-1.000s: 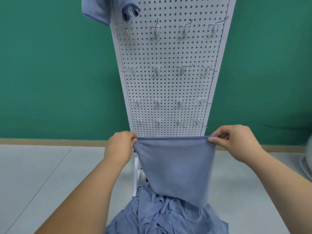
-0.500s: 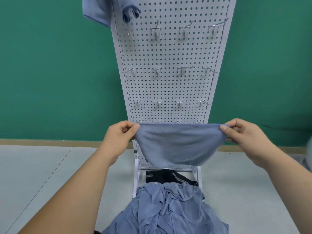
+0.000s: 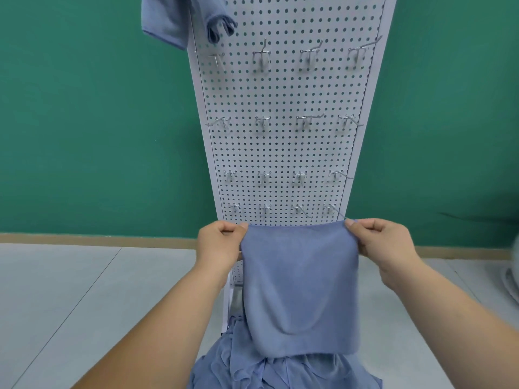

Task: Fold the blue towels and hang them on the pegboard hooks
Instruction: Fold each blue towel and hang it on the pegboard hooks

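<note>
A blue towel (image 3: 300, 287) hangs flat in front of me, folded into a square. My left hand (image 3: 220, 242) pinches its top left corner and my right hand (image 3: 383, 242) pinches its top right corner. The towel's top edge sits just below the lowest row of hooks (image 3: 302, 210) on the white pegboard (image 3: 280, 147). A heap of loose blue towels (image 3: 283, 369) lies under it at the board's foot. Two blue towels (image 3: 168, 21) hang at the board's top left.
The pegboard stands on a white frame against a green wall (image 3: 98, 122). Several rows of bare metal hooks (image 3: 262, 54) stick out of the board. Pale grey floor (image 3: 70, 299) spreads to both sides. A grey object (image 3: 512, 270) shows at the right edge.
The towel's lower half was flipped up half a second ago; now it hangs down again, shorter and squarer. Both hands dropped slightly and moved closer together.
</note>
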`<state>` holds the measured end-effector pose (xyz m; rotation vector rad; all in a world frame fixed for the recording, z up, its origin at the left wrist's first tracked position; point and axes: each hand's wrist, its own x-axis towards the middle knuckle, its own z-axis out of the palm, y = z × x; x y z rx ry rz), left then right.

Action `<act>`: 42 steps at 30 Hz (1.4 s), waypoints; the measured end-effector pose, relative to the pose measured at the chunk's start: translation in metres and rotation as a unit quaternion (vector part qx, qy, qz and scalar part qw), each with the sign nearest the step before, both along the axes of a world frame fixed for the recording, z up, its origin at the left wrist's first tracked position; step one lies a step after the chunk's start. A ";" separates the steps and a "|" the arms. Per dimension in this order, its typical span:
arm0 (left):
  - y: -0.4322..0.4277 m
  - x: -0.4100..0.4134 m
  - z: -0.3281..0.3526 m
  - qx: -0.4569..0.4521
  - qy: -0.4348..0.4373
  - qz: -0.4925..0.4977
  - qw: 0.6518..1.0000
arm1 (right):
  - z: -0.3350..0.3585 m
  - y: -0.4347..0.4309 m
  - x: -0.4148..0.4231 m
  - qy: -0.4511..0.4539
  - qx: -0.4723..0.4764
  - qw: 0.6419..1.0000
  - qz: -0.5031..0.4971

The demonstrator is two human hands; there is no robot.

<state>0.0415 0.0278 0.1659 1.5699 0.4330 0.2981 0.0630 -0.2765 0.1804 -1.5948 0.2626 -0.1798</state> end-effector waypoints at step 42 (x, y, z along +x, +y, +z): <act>-0.022 -0.016 -0.005 0.382 0.045 -0.224 0.895 | -0.019 0.063 -0.026 -0.137 -0.277 0.948 0.074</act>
